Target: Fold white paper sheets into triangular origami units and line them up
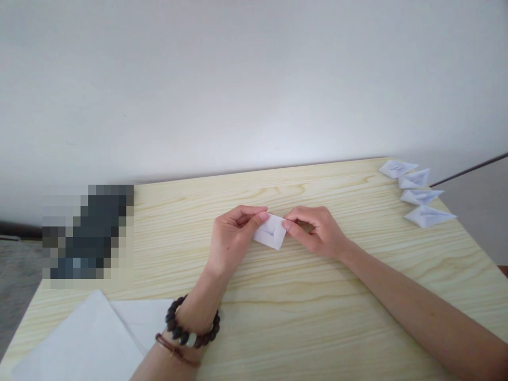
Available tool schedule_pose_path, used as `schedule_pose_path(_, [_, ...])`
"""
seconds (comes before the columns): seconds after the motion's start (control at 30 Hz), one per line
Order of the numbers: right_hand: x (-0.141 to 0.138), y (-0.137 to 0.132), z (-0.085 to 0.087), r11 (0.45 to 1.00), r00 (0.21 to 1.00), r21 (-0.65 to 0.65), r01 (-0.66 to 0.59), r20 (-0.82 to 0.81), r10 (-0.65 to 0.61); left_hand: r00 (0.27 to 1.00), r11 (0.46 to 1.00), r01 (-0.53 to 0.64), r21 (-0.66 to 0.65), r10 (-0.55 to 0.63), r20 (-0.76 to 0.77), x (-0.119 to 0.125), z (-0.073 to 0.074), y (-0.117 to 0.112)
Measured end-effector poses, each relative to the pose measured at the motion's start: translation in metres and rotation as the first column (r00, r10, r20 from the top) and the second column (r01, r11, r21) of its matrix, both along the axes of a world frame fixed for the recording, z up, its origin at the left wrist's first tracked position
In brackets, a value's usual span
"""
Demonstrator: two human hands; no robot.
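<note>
Pinches a small folded paper, white in colour, with both hands at once. Grips its far left part with the left hand, with the thumb on the upper face and the fingers at the edge behind. Holds its right corner with the right hand, between the thumb and the bent forefinger. Has this paper between the two hands, over the middle part of a light wood-grain table; cannot tell about contact with the surface. Wears on the left wrist a bracelet of dark beads with one pale bead and, just beside, a thin brown cord. To the right, well apart from the right hand, four folded white pieces with pointed ends, close together in a slanting row near the table's right edge. At the near left, flat white sheets, partly overlapping, near the left forearm. Farther beyond the sheets, a long dark object, covered by coarse blocks and so impossible to name exactly. Behind the table, a plain pale wall.
</note>
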State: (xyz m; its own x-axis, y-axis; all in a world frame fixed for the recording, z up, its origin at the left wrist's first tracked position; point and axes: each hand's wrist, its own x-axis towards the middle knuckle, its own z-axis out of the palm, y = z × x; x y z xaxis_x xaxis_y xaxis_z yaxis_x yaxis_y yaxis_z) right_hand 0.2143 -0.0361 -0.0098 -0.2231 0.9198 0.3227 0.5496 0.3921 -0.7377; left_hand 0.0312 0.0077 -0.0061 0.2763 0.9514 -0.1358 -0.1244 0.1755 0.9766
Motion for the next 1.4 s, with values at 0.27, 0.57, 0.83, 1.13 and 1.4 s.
schedule_pose_path(0.27, [-0.001,0.0,0.002,0.993,0.991,0.006,0.114,-0.066,-0.113,0.98,0.979,0.194,0.062,-0.19,-0.066,-0.002,0.0,0.002])
schedule_pose_path(0.57, [-0.003,0.001,0.0,0.996,0.998,0.054,0.064,-0.027,-0.063,0.942,0.966,0.253,0.042,-0.237,-0.238,-0.003,0.005,0.003])
schedule_pose_path(0.83, [0.0,0.001,-0.001,0.994,0.991,-0.009,0.112,-0.078,-0.112,0.949,0.966,0.255,-0.041,-0.258,-0.179,-0.002,0.009,0.002])
schedule_pose_path(1.13, [0.0,0.002,0.0,1.0,0.997,0.004,-0.011,-0.075,0.012,0.87,0.918,0.393,-0.058,-0.392,-0.3,-0.006,0.007,-0.001])
schedule_pose_path(1.4, [0.001,0.003,0.0,0.999,0.988,-0.034,0.023,-0.15,-0.028,0.837,0.875,0.482,0.04,-0.447,-0.316,-0.006,0.011,-0.003])
